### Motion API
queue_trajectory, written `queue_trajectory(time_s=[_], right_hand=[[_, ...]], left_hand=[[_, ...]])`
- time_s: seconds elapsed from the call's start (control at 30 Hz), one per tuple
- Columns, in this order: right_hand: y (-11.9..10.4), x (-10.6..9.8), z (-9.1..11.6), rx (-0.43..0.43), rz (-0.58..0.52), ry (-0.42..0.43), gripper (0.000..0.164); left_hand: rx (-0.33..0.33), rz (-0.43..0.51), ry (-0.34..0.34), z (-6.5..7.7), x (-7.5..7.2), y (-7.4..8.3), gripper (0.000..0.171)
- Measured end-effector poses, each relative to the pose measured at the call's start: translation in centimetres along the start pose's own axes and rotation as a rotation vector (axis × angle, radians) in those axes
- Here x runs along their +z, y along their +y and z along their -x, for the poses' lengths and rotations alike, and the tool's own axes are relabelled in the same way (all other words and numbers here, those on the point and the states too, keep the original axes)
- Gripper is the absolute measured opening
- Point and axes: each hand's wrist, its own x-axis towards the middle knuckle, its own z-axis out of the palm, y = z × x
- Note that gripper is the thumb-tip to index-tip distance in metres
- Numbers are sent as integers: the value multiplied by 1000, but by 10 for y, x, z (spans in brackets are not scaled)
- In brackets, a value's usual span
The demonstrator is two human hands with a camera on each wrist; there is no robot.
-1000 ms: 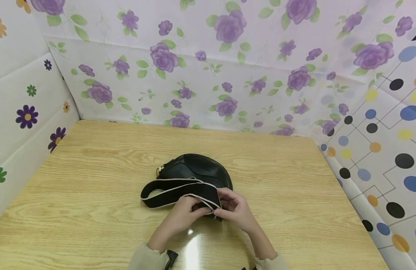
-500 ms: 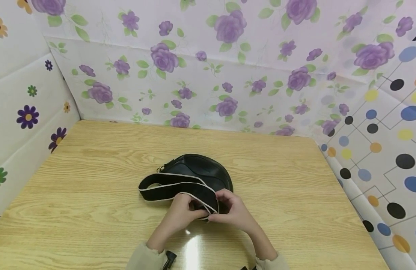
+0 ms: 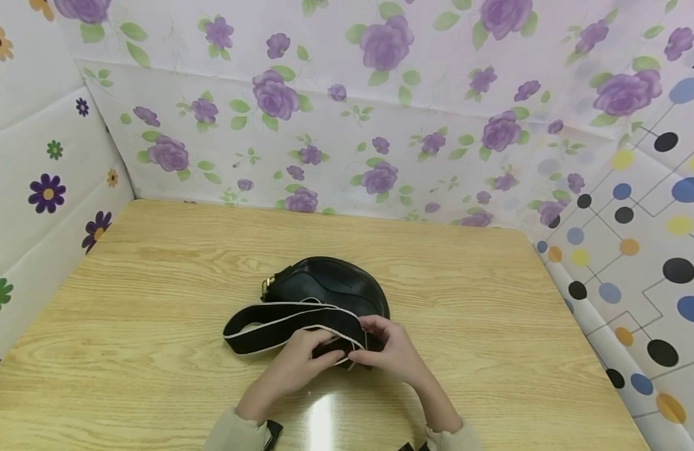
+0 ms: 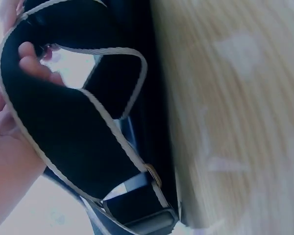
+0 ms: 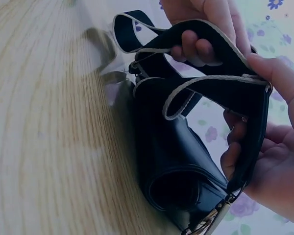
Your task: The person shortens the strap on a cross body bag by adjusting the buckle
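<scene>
A black handbag (image 3: 330, 275) with a curved top lies on the table, and its wide black strap (image 3: 262, 335) with pale edging is looped in front of it. My left hand (image 3: 303, 358) grips the strap, its fingers curled through a loop. My right hand (image 3: 396, 352) holds another stretch of strap close by. In the right wrist view the right hand's fingers (image 5: 230, 161) wrap round the strap near a metal clasp (image 5: 210, 218). A strap buckle (image 4: 149, 223) hangs in the left wrist view. Part of the bag's front is hidden behind strap and hands.
The wooden table (image 3: 476, 300) spreads around the bag. Behind it stands a backdrop (image 3: 336, 138) with purple roses. Patterned sheets flank both sides, a flowered one (image 3: 37, 250) at left and a dotted one (image 3: 634, 300) at right.
The strap's loop at left rose a little, then came down and now reaches farther left. My left hand has shifted slightly left, while the right hand and bag stay nearly in place.
</scene>
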Motion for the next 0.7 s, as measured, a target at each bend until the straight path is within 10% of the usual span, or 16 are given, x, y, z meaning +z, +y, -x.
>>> queue_trajectory(time_s=[0.27,0.7], right_hand=[[-13,-3,-1,-114,5,-77,34],[-24,-15,3,-60,97,-39,31]], left_hand=[[99,76,-57,2,-8,-6,23],[90,77,-75,9,-24,-12,26]])
